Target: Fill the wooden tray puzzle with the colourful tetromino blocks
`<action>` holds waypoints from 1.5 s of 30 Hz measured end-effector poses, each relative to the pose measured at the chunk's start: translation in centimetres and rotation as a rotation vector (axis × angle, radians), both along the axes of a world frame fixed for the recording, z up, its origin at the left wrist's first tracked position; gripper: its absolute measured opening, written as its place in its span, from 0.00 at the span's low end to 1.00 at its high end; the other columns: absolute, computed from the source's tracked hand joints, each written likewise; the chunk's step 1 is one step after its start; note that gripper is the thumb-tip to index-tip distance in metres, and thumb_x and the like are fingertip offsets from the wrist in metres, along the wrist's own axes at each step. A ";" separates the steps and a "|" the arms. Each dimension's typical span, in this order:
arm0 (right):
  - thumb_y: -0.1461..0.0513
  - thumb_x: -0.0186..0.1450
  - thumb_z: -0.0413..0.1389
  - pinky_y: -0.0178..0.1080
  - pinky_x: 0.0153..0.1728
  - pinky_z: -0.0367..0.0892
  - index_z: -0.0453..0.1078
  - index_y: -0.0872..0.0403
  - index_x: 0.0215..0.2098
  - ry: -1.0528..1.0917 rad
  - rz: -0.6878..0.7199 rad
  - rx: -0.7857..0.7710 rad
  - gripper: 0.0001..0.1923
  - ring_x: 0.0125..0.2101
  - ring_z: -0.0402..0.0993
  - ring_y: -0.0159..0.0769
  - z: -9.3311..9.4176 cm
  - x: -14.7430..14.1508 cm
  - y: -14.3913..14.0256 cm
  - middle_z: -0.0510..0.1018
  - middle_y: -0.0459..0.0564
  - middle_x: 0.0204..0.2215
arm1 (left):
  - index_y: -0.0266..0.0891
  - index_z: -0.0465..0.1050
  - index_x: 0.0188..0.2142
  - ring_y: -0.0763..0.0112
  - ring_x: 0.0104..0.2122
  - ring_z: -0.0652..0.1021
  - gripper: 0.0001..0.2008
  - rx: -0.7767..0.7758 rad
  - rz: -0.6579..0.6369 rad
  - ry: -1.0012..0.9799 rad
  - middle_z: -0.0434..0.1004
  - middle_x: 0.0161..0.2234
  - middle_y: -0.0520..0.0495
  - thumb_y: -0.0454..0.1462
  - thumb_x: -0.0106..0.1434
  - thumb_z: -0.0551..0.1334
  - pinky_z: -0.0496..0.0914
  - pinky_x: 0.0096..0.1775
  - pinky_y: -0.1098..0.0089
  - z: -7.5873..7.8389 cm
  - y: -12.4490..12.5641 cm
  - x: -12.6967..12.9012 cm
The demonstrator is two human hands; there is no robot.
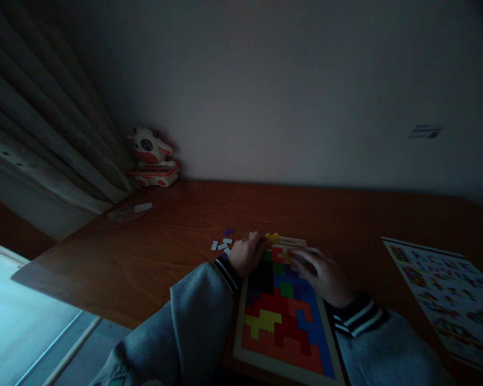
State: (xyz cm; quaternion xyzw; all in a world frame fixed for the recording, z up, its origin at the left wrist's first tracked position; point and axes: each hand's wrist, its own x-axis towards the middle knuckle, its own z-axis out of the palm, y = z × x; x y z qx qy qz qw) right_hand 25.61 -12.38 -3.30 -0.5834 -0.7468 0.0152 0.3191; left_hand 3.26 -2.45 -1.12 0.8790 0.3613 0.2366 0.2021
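Note:
My left hand [246, 254] is closed at the upper left of the puzzle board, with a yellow puzzle piece [272, 238] at its fingertips. Over the board's upper right is my right hand [321, 271], slightly blurred, its thumb apart from its bent fingers. Its fingertips hover at or touch the coloured pieces; I see nothing held in it. The wooden puzzle board [239, 338] has a pale frame and is mostly filled with red, blue, orange, green and yellow block pieces. A dark bare patch [261, 277] shows at its left, beside my left wrist.
Several small white pieces [222, 246] and a purple piece [228, 232] lie left of the board. A printed sheet [451, 300] lies at the right. At the back left stands a cow-shaped toy [153, 158], near a curtain [44, 107] and a small white slip [143, 207].

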 end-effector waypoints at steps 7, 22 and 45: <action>0.55 0.67 0.54 0.50 0.48 0.70 0.72 0.49 0.49 0.052 -0.044 0.013 0.14 0.46 0.75 0.44 -1.0 0.5 0.5 0.79 0.54 0.45 | 0.41 0.66 0.44 0.64 0.37 0.81 0.08 0.026 -0.010 -0.002 0.80 0.38 0.47 0.41 0.71 0.53 0.71 0.36 0.70 0.2 -0.2 -0.1; 0.52 0.64 0.58 0.52 0.48 0.70 0.72 0.48 0.46 0.166 -0.062 0.019 0.14 0.45 0.77 0.46 -0.3 -0.2 0.9 0.80 0.52 0.44 | 0.41 0.66 0.44 0.64 0.36 0.81 0.09 0.037 0.007 0.008 0.79 0.36 0.47 0.43 0.71 0.52 0.71 0.34 0.70 -0.1 -0.1 0.0; 0.46 0.56 0.63 0.40 0.30 0.76 0.70 0.51 0.35 0.879 -0.024 -0.259 0.20 0.31 0.80 0.40 1.2 -2.1 0.1 0.81 0.51 0.31 | 0.41 0.70 0.46 0.67 0.40 0.80 0.11 0.032 -0.217 -0.083 0.80 0.40 0.47 0.43 0.69 0.56 0.73 0.43 0.70 0.0 -0.7 -0.2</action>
